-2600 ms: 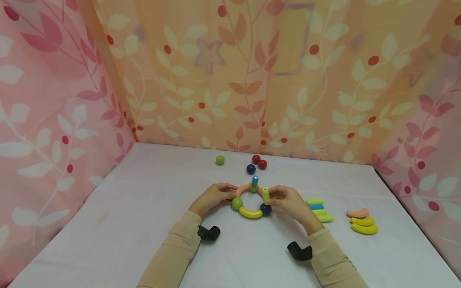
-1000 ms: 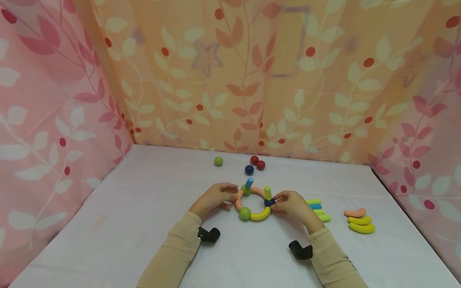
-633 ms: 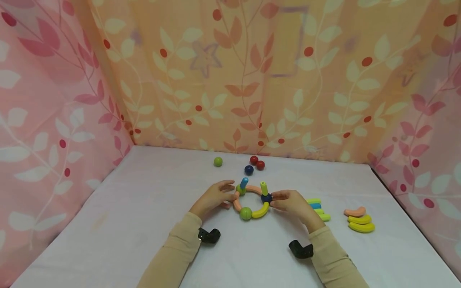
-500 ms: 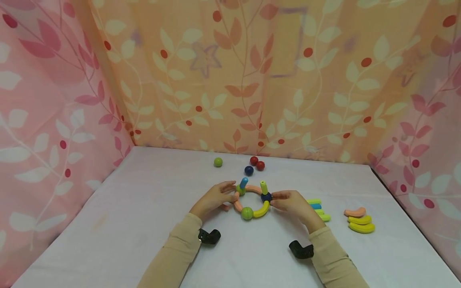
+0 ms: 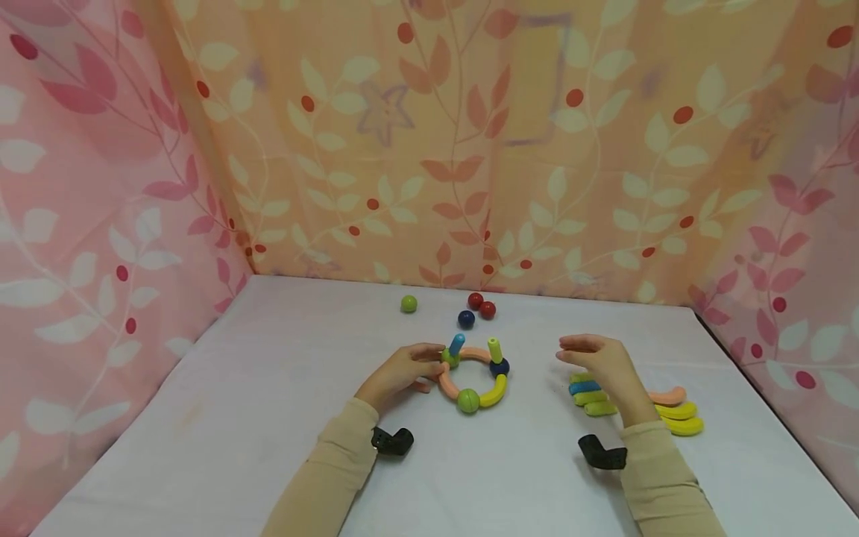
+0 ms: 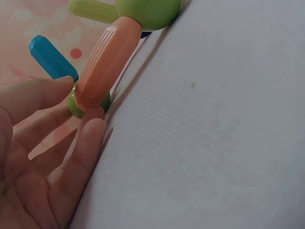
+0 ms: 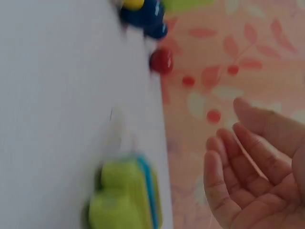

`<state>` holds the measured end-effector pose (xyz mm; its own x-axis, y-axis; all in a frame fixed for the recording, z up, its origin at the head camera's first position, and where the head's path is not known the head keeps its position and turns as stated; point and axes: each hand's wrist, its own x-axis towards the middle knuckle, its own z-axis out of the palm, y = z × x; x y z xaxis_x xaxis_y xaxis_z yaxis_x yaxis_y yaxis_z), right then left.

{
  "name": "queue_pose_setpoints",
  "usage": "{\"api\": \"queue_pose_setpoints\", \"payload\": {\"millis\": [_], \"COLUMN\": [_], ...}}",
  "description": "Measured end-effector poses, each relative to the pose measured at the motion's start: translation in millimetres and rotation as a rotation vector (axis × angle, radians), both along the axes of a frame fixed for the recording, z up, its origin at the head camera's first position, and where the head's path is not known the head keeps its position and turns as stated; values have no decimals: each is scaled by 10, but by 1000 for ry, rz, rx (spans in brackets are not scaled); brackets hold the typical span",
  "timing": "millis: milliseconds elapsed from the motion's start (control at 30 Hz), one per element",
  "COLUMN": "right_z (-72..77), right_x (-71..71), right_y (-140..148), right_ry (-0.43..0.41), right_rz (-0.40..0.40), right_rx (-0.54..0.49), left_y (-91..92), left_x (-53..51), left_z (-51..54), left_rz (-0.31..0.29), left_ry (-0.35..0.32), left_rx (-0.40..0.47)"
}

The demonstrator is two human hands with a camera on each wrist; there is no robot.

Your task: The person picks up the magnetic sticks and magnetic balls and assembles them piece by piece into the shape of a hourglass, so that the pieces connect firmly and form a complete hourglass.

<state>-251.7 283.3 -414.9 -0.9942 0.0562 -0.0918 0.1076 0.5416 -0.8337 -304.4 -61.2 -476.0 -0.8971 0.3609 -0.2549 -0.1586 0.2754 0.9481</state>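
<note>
A ring of magnetic building pieces lies on the table in the head view, joining orange curved rods [image 5: 475,353], a yellow curved rod [image 5: 494,391], green balls [image 5: 468,401] and a dark blue ball [image 5: 499,367]. A blue rod [image 5: 457,344] leans up from the far left green ball; a light green rod [image 5: 494,350] rises from the blue one. My left hand [image 5: 403,371] holds the ring's left side, thumb and fingers about the joint of green ball and orange curved rod [image 6: 107,64]. My right hand [image 5: 600,365] hovers with relaxed fingers, holding nothing, above straight rods [image 5: 590,399].
At the back sit a loose green ball [image 5: 408,303], a dark blue ball [image 5: 466,319] and two red balls [image 5: 488,309]. Right of the straight rods lie an orange curved rod [image 5: 669,396] and two yellow ones [image 5: 683,426], partly behind my right wrist. A patterned curtain backs the table.
The ring has turned anticlockwise, carrying its upright rods leftward and back. My right hand has let go of the blue ball and moved right, over the straight rods. My left hand stays at the ring.
</note>
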Motion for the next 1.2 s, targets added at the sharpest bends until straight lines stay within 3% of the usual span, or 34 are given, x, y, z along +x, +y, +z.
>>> {"api": "queue_pose_setpoints", "payload": {"millis": [233, 467, 567, 800, 1000, 1200], "right_z": [-39, -100, -130, -159, -121, -97], "right_x": [34, 17, -37, -188, -268, -280], "right_y": [465, 590, 606, 620, 596, 535], "right_ry": [-91, -233, -255, -225, -219, -179], "right_rz": [14, 2, 24, 103, 214, 324], "right_rx": [57, 100, 133, 194, 273, 370], "left_y": [16, 0, 5, 97, 139, 146], "left_x": [-1, 37, 22, -52, -112, -95], "left_z": [-10, 5, 24, 97, 111, 93], "left_rz": [44, 94, 110, 59, 91, 83], "left_ry": [-10, -8, -2, 35, 7, 16], "left_rx": [-2, 53, 53, -27, -51, -67]}}
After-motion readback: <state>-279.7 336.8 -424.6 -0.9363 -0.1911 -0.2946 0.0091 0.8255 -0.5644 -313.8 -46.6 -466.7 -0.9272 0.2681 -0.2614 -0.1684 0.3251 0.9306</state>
